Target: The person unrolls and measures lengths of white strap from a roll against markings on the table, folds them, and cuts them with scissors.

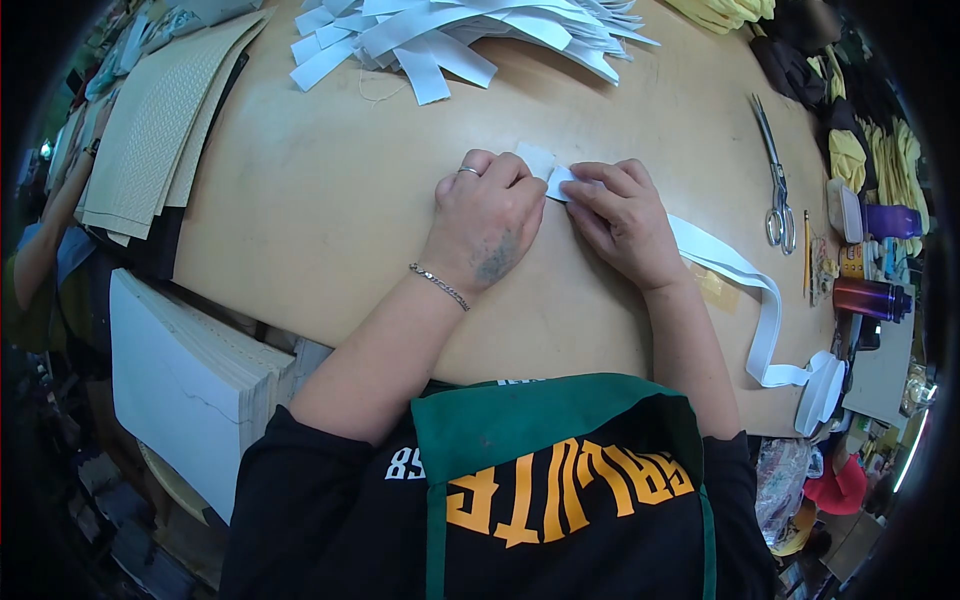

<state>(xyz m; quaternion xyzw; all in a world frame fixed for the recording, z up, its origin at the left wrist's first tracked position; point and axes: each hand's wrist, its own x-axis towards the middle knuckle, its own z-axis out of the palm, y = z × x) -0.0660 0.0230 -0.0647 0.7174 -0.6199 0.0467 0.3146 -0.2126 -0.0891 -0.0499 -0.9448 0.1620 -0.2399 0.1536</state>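
A long white band, likely elastic (730, 262), runs from a small roll (822, 392) at the table's right front edge up to my right hand (625, 220). The fingers and thumb of that hand pinch the band close to its free end. Beside it, my left hand (492, 215) is closed with the fingers curled down; its thumb and whatever it grips are hidden. A pale white piece (535, 158) lies flat just beyond the left fingertips, close to the band's end. Whether the two pieces touch, I cannot tell.
Cut white strips (440, 40) are heaped at the far side. Scissors (779, 190) and a pencil (806, 252) lie on the right, near a purple bottle (872, 299). Textured sheets (150, 120) overhang the left edge; a thick white stack (180, 370) stands below. Another person's arm (65, 195) shows far left.
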